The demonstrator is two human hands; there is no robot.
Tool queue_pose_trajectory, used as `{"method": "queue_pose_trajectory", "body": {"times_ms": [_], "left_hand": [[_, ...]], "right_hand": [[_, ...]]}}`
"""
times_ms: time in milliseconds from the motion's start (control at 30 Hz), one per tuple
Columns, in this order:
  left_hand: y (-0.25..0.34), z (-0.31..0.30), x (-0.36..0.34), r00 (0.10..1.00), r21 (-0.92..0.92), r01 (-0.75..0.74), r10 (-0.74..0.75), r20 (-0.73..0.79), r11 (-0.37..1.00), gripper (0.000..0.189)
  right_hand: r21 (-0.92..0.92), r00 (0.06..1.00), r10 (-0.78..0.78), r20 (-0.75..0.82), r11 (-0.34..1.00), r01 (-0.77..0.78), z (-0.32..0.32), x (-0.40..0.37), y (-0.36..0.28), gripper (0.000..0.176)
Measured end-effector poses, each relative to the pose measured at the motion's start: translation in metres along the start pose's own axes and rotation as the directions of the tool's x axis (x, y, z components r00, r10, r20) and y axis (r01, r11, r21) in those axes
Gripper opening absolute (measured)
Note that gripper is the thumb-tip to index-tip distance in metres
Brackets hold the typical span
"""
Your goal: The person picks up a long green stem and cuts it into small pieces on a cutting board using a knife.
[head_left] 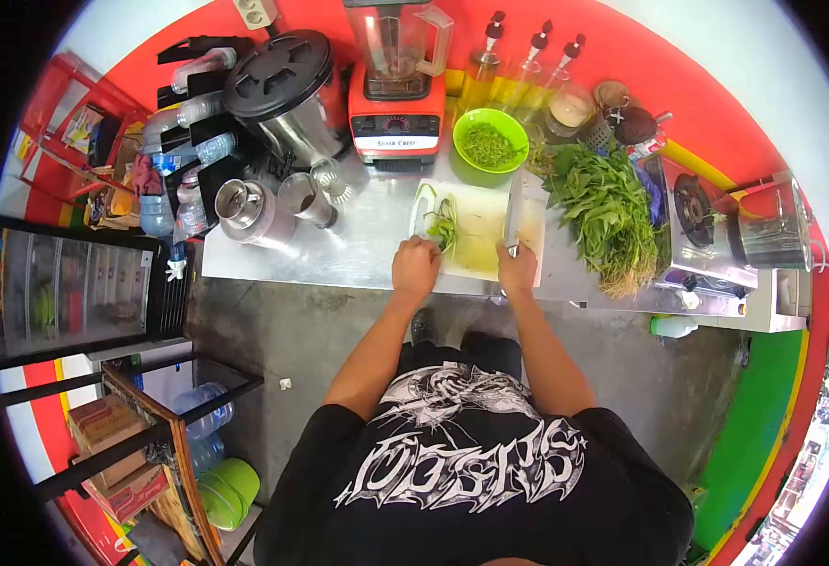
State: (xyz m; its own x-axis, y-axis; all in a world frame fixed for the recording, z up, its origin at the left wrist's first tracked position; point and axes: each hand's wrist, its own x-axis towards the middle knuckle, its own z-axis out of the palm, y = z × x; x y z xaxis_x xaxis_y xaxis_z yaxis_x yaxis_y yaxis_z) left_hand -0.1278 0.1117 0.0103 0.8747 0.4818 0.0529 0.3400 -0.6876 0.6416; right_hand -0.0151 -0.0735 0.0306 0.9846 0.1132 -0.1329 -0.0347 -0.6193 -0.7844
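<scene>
My right hand (518, 268) is wrapped round the handle of a kitchen knife (513, 212), whose blade points away from me over the right side of the cutting board (485, 255). At the board's left edge, my left hand (417, 264) has its fingers curled against a small bunch of leafy greens (443, 224); the fingertips are partly hidden. Juice has stained the pale board green. Just beyond it, a lime-green bowl (490, 173) holds chopped greens (488, 145).
A large pile of rooted greens (603, 212) lies right of the board, beside a gas stove (707, 222). Behind stand a red blender (395, 123), a lidded steel container (287, 99) and pump bottles (480, 75). A metal jug (244, 209) and a glass (306, 200) stand left.
</scene>
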Motion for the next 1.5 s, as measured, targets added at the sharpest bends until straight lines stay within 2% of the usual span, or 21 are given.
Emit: {"method": "queue_pose_trajectory", "body": {"times_ms": [167, 233, 267, 300, 400, 433, 500, 533, 600, 700, 767, 933, 1033, 1100, 1167, 1233, 1300, 1367, 1400, 1433, 1500], "left_hand": [[0.001, 0.003, -0.001, 0.989, 0.168, -0.147, 0.148, 0.006, 0.975, 0.01], [0.007, -0.002, 0.003, 0.992, -0.053, -0.06, 0.066, 0.111, 0.997, 0.011], [0.008, -0.003, 0.005, 0.988, -0.156, -0.073, 0.093, 0.125, 0.985, 0.012], [0.013, -0.006, 0.007, 0.987, -0.156, -0.078, 0.099, 0.126, 0.985, 0.012], [0.043, -0.024, 0.014, 0.97, -0.455, 0.065, 0.051, 0.239, 0.888, 0.017], [0.048, -0.022, 0.015, 0.969, -0.456, 0.059, 0.059, 0.24, 0.888, 0.017], [0.059, -0.018, 0.017, 0.98, -0.562, 0.023, 0.091, 0.175, 0.827, 0.016], [0.062, -0.014, 0.018, 0.979, -0.563, 0.017, 0.101, 0.178, 0.826, 0.016], [0.066, -0.004, 0.019, 0.956, -0.608, 0.052, 0.136, 0.26, 0.793, 0.014], [0.067, 0.007, 0.019, 0.956, -0.714, 0.082, 0.147, 0.253, 0.695, 0.011], [0.066, 0.007, 0.02, 0.952, -0.713, 0.102, 0.139, 0.272, 0.694, 0.01], [0.065, 0.002, 0.02, 0.936, -0.712, 0.105, 0.172, 0.306, 0.694, 0.008], [0.062, 0.003, 0.02, 0.927, -0.691, 0.107, 0.18, 0.33, 0.715, 0.009], [0.053, 0.01, 0.02, 0.964, -0.686, 0.056, 0.14, 0.228, 0.725, 0.008], [0.034, 0.011, 0.027, 0.963, -0.691, 0.102, 0.103, 0.248, 0.715, 0.007], [0.02, 0.001, 0.033, 0.975, -0.573, 0.092, 0.044, 0.219, 0.814, 0.008], [0.01, -0.008, 0.033, 0.991, -0.512, 0.055, 0.018, 0.136, 0.857, 0.008], [0.001, -0.009, 0.031, 0.997, -0.321, 0.074, -0.062, 0.048, 0.944, 0.008], [0.002, -0.012, 0.029, 0.988, -0.353, 0.151, -0.131, 0.081, 0.924, 0.008], [-0.001, -0.009, 0.029, 0.988, -0.348, 0.15, -0.129, 0.081, 0.925, 0.008], [-0.007, -0.002, 0.027, 0.978, 0.036, -0.104, 0.109, -0.176, 0.994, 0.008]], "right_hand": [[0.042, 0.999, -0.038, 0.023, 0.998, 0.037, 0.001, -0.009, 0.0, 0.024], [0.051, 0.997, -0.077, 0.005, 0.996, 0.077, -0.001, -0.011, 0.002, 0.025], [0.033, 0.994, -0.106, -0.011, 0.994, 0.106, -0.001, -0.012, 0.004, 0.024], [0.013, 0.991, -0.134, -0.025, 0.991, 0.134, -0.004, -0.014, 0.002, 0.024], [0.069, 0.994, -0.109, 0.03, 0.992, 0.106, -0.012, -0.02, -0.006, 0.021], [0.07, 0.994, -0.108, 0.022, 0.992, 0.106, -0.014, -0.019, -0.006, 0.021], [0.316, 0.928, 0.136, 0.346, 0.915, -0.252, -0.018, -0.016, -0.006, 0.029], [0.412, 0.911, 0.075, 0.405, 0.875, -0.255, -0.025, -0.022, -0.021, 0.022], [0.455, 0.914, 0.077, 0.398, 0.849, -0.27, -0.028, -0.025, -0.03, 0.022], [0.525, 0.928, 0.058, 0.368, 0.811, -0.259, -0.032, -0.02, -0.027, 0.023], [0.593, 0.942, 0.095, 0.322, 0.756, -0.279, -0.034, -0.018, -0.025, 0.022], [0.494, 0.945, 0.071, 0.32, 0.838, -0.23, -0.037, -0.014, -0.023, 0.022], [0.51, 0.929, 0.03, 0.368, 0.829, -0.229, -0.029, -0.011, -0.021, 0.023], [0.41, 0.961, 0.057, 0.272, 0.896, -0.169, -0.027, -0.012, -0.02, 0.026], [0.39, 0.966, 0.061, 0.252, 0.907, -0.159, -0.029, -0.007, -0.013, 0.025], [0.379, 0.972, 0.052, 0.229, 0.915, -0.139, -0.03, 0.005, -0.003, 0.024], [0.106, 0.993, -0.079, 0.086, 0.992, 0.07, -0.03, 0.017, 0.012, 0.026], [0.132, 0.997, -0.05, 0.058, 0.99, 0.042, -0.021, 0.031, 0.031, 0.028], [0.161, 0.998, -0.057, 0.038, 0.986, 0.05, -0.017, 0.037, 0.041, 0.025], [0.188, 0.998, -0.062, 0.018, 0.98, 0.057, -0.014, 0.041, 0.046, 0.028], [0.226, 0.996, -0.081, 0.022, 0.971, 0.074, -0.017, 0.041, 0.043, 0.027]]}}
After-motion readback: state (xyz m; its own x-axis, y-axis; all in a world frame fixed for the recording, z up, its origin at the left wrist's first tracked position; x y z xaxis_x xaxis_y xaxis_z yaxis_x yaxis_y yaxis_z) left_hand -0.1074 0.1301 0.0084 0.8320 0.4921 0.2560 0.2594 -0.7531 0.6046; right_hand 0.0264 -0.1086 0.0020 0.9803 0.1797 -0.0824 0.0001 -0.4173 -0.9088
